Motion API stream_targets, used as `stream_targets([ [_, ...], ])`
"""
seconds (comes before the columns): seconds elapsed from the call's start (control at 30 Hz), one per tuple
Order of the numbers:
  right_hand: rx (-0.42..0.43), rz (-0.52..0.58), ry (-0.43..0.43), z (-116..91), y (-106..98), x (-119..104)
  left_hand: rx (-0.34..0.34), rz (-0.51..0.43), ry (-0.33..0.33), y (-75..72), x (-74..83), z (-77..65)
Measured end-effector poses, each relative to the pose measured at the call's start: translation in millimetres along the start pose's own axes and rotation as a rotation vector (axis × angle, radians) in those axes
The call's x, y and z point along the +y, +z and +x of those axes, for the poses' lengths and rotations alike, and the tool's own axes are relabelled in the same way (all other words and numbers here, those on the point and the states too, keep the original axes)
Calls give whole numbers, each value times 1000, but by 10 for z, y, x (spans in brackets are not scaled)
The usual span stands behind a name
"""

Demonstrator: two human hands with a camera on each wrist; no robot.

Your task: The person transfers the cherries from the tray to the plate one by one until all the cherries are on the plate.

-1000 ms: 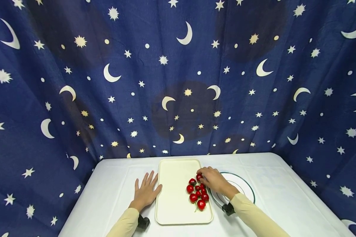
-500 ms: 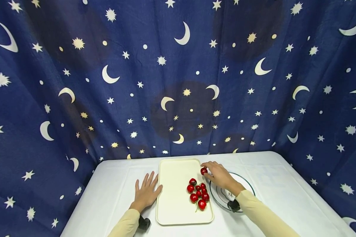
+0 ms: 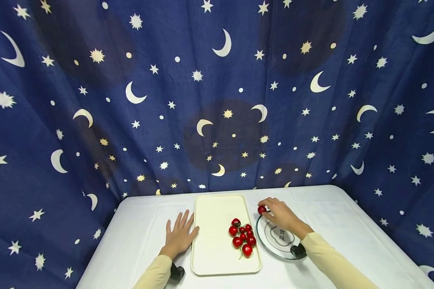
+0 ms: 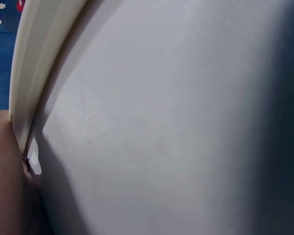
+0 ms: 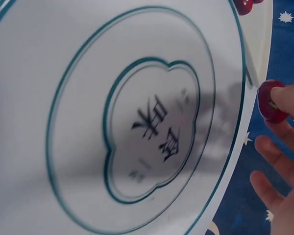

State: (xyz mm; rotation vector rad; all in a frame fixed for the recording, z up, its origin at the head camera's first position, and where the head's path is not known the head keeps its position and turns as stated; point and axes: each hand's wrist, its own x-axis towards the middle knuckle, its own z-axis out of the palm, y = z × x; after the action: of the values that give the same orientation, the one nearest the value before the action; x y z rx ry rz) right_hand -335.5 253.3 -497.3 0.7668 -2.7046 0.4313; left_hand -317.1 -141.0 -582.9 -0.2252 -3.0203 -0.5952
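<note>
My right hand (image 3: 283,216) pinches a red cherry (image 3: 262,210) between thumb and fingers, above the far left rim of a round white plate (image 3: 265,241) with a green edge. In the right wrist view the cherry (image 5: 272,102) sits under the thumb, beside the plate (image 5: 78,88) with dark characters at its centre. Several red cherries (image 3: 247,250) lie grouped on the right side of a cream rectangular tray (image 3: 211,257). My left hand (image 3: 179,236) lies flat with fingers spread, its thumb touching the tray's left edge. In the left wrist view the tray's side (image 4: 44,54) shows close up.
A white cloth (image 3: 325,212) covers the table, under both tray and plate. Behind and at both sides hangs a dark blue curtain (image 3: 217,80) with moons and stars. Black wrist cameras (image 3: 298,251) sit below both hands.
My right hand has lifted a cherry off the tray's right side and carried it rightward to the plate's rim, uncovering the plate's centre. The left hand has stayed in place.
</note>
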Motion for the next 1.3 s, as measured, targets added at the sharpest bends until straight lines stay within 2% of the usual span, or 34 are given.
stream_targets([
  [0.33, -38, -7, 48, -132, -58, 83, -19, -19, -10, -11, 25, -14],
  [0.5, -58, -33, 45, -197, -20, 122, -15, -25, -8, -48, 34, -48],
  [0.7, -84, -57, 62, -273, 32, 180, -1, -15, -12, 6, 1, -10],
  [1.1, -57, -53, 74, -307, 51, 219, -21, -24, -8, -53, 68, -58],
  [1.3, -27, -57, 55, -231, 19, 186, -8, -34, 3, -79, 82, -66],
])
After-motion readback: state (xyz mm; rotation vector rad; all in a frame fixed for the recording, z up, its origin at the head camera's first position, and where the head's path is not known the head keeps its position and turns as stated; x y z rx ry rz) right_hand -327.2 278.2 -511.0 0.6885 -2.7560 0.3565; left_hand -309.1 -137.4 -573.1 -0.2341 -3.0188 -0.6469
